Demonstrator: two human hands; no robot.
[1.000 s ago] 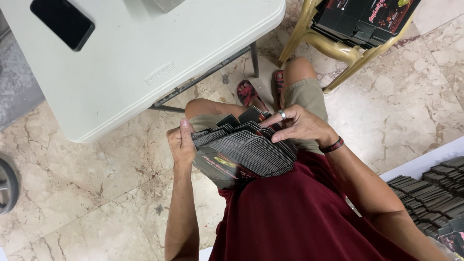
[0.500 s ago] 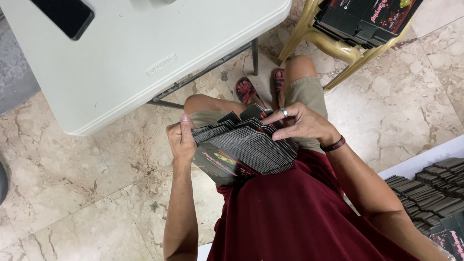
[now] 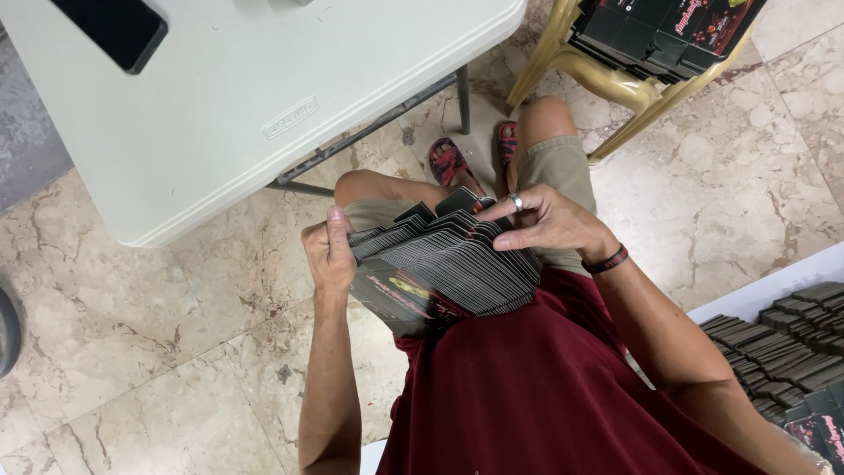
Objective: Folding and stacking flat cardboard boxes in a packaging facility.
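marble floor, fanned glossy cards

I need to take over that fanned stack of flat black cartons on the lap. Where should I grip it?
Grip the stack of flat cartons at its two short ends, as the left hand and right hand do now. It is fanned and loose, so squeezing from both ends would likely keep it together.

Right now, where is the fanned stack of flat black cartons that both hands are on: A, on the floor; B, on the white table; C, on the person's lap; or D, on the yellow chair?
C: the stack of flat black cartons rests on the lap, with the left hand and right hand on it.
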